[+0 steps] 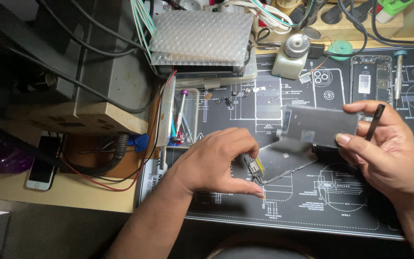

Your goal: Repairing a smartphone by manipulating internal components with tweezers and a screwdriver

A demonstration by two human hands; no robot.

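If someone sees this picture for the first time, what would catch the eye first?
Probably the two hands at the centre: the right hand holds up a grey metal plate and a thin black tool, while the left hand pinches a small part over the black mat. Next, the bubble-wrapped pack at the top, and an opened phone at the upper right.

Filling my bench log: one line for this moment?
left hand: pinching small connector part | right hand: holding grey metal plate and black spudger | surface: repair mat
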